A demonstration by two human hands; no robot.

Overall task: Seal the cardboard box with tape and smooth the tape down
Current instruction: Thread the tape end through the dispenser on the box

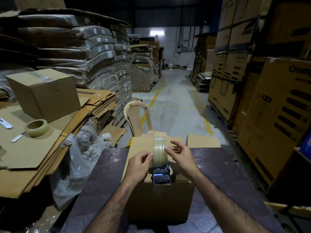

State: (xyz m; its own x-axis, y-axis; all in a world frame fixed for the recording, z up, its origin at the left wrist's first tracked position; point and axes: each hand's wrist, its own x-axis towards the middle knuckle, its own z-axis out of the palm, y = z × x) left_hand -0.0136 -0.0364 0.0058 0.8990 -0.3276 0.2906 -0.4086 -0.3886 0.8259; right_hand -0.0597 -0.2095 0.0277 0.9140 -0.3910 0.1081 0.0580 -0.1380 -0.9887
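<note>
Found the cardboard box (158, 197) standing on the dark bench (220, 174), top flaps down, directly below the camera. Observed the tape dispenser (161, 176) sitting on the box top at its near edge, tape roll (159, 153) upright on edge above the blue and black head. Noted a strip of clear tape (159, 188) running from the dispenser's head over the near edge and partway down the front face. Recorded the left hand (139, 163) curled, fingertips pinching the roll's left rim. Recorded the right hand (182, 156) opposite, thumb and forefinger pinching the right rim, remaining fingers loosely spread. Read "Crom", cut off by the frame edge, in dark print on a large carton (286, 101) at far right; could not make out the smaller lines beneath. Saw white labels on the wrapped bundles (101, 52) stacked left of the aisle, too small to read. Saw a small round sticker on the back of the beige plastic chair (136, 118) just beyond the box, illegible. Logged a spare roll (37, 127) lying flat on flattened cardboard (30, 148) at left, near a second box (45, 93) taped along its top seam.
</note>
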